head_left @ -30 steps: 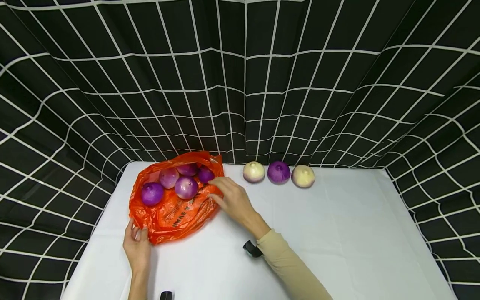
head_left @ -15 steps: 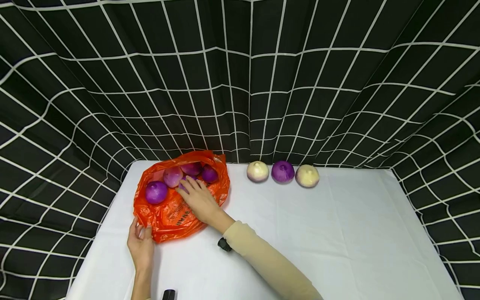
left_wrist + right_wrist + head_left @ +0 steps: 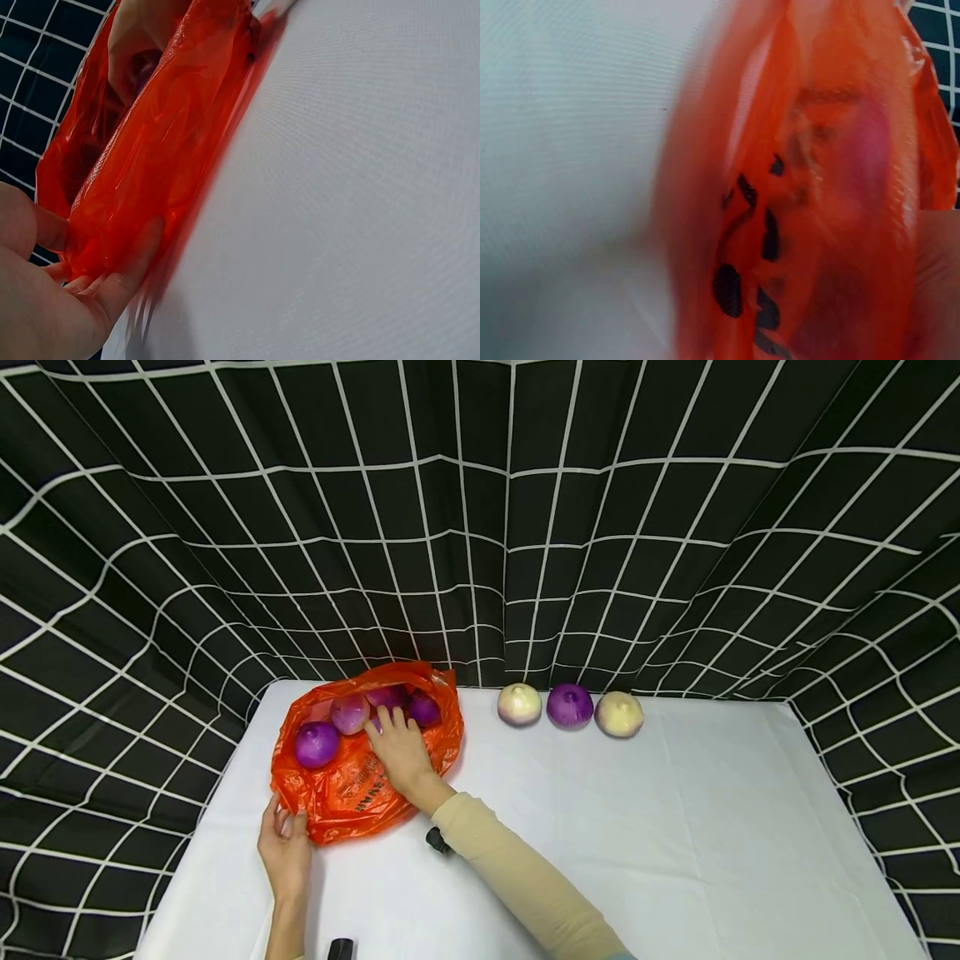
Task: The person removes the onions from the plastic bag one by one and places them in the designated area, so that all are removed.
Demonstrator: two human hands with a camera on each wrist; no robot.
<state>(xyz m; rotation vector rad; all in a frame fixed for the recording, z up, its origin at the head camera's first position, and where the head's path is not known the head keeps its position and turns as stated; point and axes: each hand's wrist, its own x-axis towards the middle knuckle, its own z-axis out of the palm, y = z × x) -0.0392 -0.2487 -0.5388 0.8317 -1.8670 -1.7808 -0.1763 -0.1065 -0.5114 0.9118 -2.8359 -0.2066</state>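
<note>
An orange-red plastic bag (image 3: 330, 822) lies with its mouth spread on the left of the table. Several purple onions (image 3: 316, 744) are inside it. My left hand (image 3: 285, 856) pinches the bag's near-left edge; in the left wrist view, thumb and fingers (image 3: 139, 262) are on either side of the plastic. Reaching into the bag, my right hand (image 3: 402, 752) has its fingers curled over a purple onion (image 3: 377, 725), mostly hidden beneath them. A pinkish onion (image 3: 349, 714) and a small dark purple one (image 3: 425, 710) lie beside those fingers. Bag plastic covers most of the right wrist view.
Along the table's back edge stand a pale onion (image 3: 519, 704), a purple onion (image 3: 570, 707) and another pale onion (image 3: 618, 714). A black curtain (image 3: 600, 527) with white grid lines encloses the white table (image 3: 675, 827) at the back and sides.
My right hand has moved left from the bag's right edge onto an onion inside, and its fingers have closed over it. My left hand keeps its hold on the bag.
</note>
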